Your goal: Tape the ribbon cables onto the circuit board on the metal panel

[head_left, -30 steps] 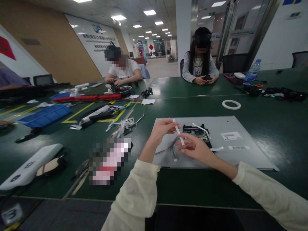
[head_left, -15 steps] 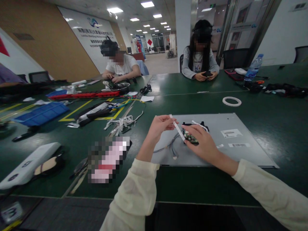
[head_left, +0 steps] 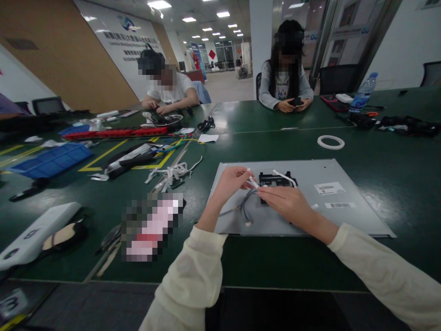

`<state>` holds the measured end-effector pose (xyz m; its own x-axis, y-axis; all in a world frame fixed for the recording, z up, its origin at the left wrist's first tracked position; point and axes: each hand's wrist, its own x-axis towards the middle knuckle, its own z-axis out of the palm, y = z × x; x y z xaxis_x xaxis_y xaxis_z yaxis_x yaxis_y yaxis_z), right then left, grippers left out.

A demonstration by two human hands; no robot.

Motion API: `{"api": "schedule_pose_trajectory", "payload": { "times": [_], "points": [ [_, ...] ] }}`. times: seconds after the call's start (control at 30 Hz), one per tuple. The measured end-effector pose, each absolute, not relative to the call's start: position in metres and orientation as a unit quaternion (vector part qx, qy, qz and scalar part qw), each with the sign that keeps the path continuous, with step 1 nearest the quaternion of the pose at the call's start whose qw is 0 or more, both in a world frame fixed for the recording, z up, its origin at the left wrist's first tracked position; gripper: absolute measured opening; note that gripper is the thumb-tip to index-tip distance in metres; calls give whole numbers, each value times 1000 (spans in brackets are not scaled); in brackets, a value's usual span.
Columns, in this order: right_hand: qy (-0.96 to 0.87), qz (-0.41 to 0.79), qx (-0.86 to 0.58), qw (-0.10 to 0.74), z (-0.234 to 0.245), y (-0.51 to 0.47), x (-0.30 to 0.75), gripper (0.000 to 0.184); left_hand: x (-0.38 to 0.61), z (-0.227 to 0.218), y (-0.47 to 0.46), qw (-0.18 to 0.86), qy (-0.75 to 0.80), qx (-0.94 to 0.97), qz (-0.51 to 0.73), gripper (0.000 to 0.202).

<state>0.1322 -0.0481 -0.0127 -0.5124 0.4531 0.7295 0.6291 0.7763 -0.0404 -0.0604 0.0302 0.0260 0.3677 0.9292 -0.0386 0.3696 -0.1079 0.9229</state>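
Observation:
Between my two hands is a short strip of white tape [head_left: 252, 179]. My left hand [head_left: 231, 182] is closed, pinching it with thumb and fingertips. At the strip's lower end, the fingers of my right hand [head_left: 291, 201] are pressed together on it. Both hands are above a flat grey metal panel [head_left: 358, 220] with labels. On the panel sits a black bracket [head_left: 275, 178], partly hidden by my right hand, with another white strip [head_left: 285, 177] sticking up across it. Grey cables [head_left: 245, 209] with a small connector run out beside the bracket.
A white tape roll [head_left: 330, 142] lies beyond the panel. Left are crumpled white strips [head_left: 170, 175], a blurred phone [head_left: 155, 227], a white device [head_left: 41, 234] and a blue tray [head_left: 51, 160]. A water bottle [head_left: 363, 94] stands far right. Two people sit across the table.
My right hand has turned, its fingers coming together at the strip's lower end. Less of the strip shows now, and the circuit board by the bracket is covered. The view has shifted slightly.

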Motion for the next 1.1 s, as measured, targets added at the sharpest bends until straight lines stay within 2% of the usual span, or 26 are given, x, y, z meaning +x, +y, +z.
{"api": "schedule_pose_trajectory", "payload": {
  "times": [0.23,0.33,0.5,0.67,0.73,0.8,0.93,1.1],
  "points": [
    [-877,-85,-320,349,-21,-47,131,32,-62,16,35,383,484,731,293,35],
    [-871,-66,-338,352,-22,-45,132,34,-65,19,38,292,491,768,291,35],
    [-833,-33,-366,413,-16,-44,133,33,-79,36,14,116,569,755,305,41],
    [-800,-12,-392,454,-15,-41,130,34,-82,25,-61,74,495,834,231,41],
    [-793,0,-394,465,-15,-41,128,34,-79,11,-85,60,489,847,200,47],
    [-793,14,-393,465,-15,-43,124,35,-77,-1,-97,51,510,836,197,45],
    [-814,41,-378,440,-15,-47,116,39,-76,-12,-95,48,543,805,235,37],
    [-838,66,-374,391,-18,-50,109,38,-80,-17,-87,48,542,804,241,43]
  ]
}}
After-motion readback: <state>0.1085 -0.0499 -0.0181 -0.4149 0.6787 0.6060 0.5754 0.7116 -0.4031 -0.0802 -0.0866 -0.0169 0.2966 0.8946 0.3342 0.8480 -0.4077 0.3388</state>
